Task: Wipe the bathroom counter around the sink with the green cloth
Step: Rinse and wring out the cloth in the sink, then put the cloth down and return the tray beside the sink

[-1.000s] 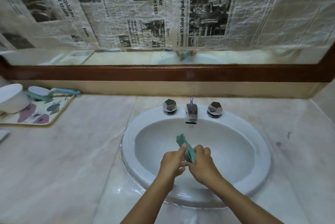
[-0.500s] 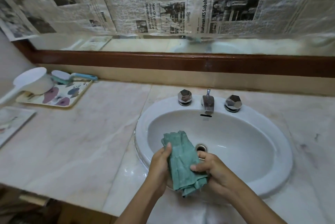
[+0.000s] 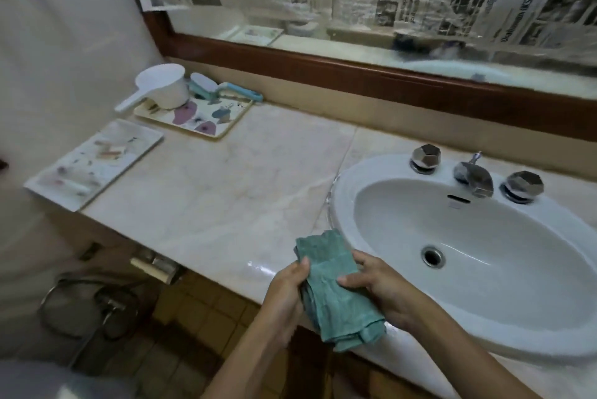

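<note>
A folded green cloth (image 3: 332, 289) hangs between both my hands above the front edge of the marble counter (image 3: 226, 192), just left of the white oval sink (image 3: 484, 253). My left hand (image 3: 286, 289) grips the cloth's left side with the thumb on top. My right hand (image 3: 378, 285) holds its right side, thumb pressed across the fabric. The cloth's lower end droops over the counter edge.
A chrome tap (image 3: 475, 176) with two faceted knobs sits behind the basin. At the far left stand a floral tray (image 3: 206, 117) with a white scoop (image 3: 161, 88) and a brush (image 3: 223, 90), and a white tray (image 3: 93, 163). A newspaper-covered mirror lines the back wall.
The cloth went from a wrung twist over the basin to a flat fold. Both hands carried it left, out of the sink to the counter's front edge. The view swung left.
</note>
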Available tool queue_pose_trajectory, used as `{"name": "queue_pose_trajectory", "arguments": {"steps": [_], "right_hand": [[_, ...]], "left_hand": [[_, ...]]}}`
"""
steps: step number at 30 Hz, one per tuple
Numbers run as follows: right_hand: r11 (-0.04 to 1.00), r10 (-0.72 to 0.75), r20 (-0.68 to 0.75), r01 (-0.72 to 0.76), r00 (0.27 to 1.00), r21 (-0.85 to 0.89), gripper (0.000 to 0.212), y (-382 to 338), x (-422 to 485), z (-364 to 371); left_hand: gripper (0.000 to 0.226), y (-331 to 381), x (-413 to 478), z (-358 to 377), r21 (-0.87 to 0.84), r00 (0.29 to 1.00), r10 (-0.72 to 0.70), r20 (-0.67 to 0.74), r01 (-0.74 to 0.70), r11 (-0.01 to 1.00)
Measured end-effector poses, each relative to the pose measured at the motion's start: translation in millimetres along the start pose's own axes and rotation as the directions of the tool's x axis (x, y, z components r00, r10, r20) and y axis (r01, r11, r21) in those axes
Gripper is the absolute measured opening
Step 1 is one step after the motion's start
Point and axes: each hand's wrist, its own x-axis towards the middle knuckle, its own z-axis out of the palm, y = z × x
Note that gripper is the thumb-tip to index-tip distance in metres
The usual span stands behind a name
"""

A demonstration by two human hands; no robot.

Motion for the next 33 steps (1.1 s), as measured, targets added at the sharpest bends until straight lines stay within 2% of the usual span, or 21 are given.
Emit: {"name": "queue_pose_trajectory", "arguments": {"steps": [3,7,8,10,12,15,20,25,27,28,30,31,33], "right_hand": [[0.985,-0.017,-0.099,0.000,0.995,-0.172,0.039,6,27,54],[0.931,-0.051,-0.141,-0.004,0.989,-0.364,0.033,8,63,120],[0.923,-0.057,-0.152,-0.006,0.987,-0.384,0.031,6,74,134],[0.919,-0.063,-0.170,-0.010,0.984,-0.395,0.029,1,95,160],[0.925,-0.061,-0.183,-0.013,0.981,-0.380,0.029,-8,114,185],[0.942,-0.054,-0.205,-0.018,0.977,-0.335,0.031,-25,143,218],[0.977,-0.053,-0.237,0.002,0.970,-0.213,0.030,-52,204,259],[1.000,-0.008,-0.233,0.012,0.972,0.016,0.032,-63,277,282],[0.997,0.035,-0.255,-0.017,0.966,0.073,0.029,-57,303,286],[0.999,0.042,-0.297,-0.030,0.954,0.044,0.028,-53,313,288],[0.980,-0.054,-0.443,-0.038,0.895,-0.196,0.023,-43,328,291],[0.916,-0.152,-0.498,-0.067,0.854,-0.395,0.019,-39,331,293],[0.671,-0.357,-0.507,-0.162,0.784,-0.724,0.010,-35,332,295]], "left_hand": [[0.026,17,-15,-63,0.092,0.992,0.045,-0.118,-0.034,0.995],[0.033,36,-28,-150,0.412,0.941,0.216,-0.259,-0.095,0.906],[0.035,41,-28,-173,0.516,0.920,0.286,-0.268,-0.114,0.849],[0.039,52,-23,-212,0.760,0.862,0.434,-0.262,-0.093,0.643],[0.046,69,-16,-241,0.875,0.823,0.522,-0.222,-0.067,0.479],[0.054,101,-3,-272,0.937,0.823,0.538,-0.181,-0.022,0.348],[0.059,141,28,-313,0.986,0.870,0.474,-0.135,0.069,0.152],[0.059,166,65,-353,0.996,0.826,0.558,-0.082,0.079,0.029],[0.068,172,74,-367,0.996,0.832,0.551,-0.065,0.086,-0.012],[0.070,174,77,-375,0.996,0.841,0.537,-0.068,0.089,-0.015],[0.063,178,82,-389,0.998,0.851,0.523,-0.046,0.067,-0.022],[0.057,180,83,-395,0.998,0.853,0.521,-0.028,0.050,-0.027],[0.051,179,88,-402,1.000,0.841,0.542,0.001,0.012,-0.020]]}}
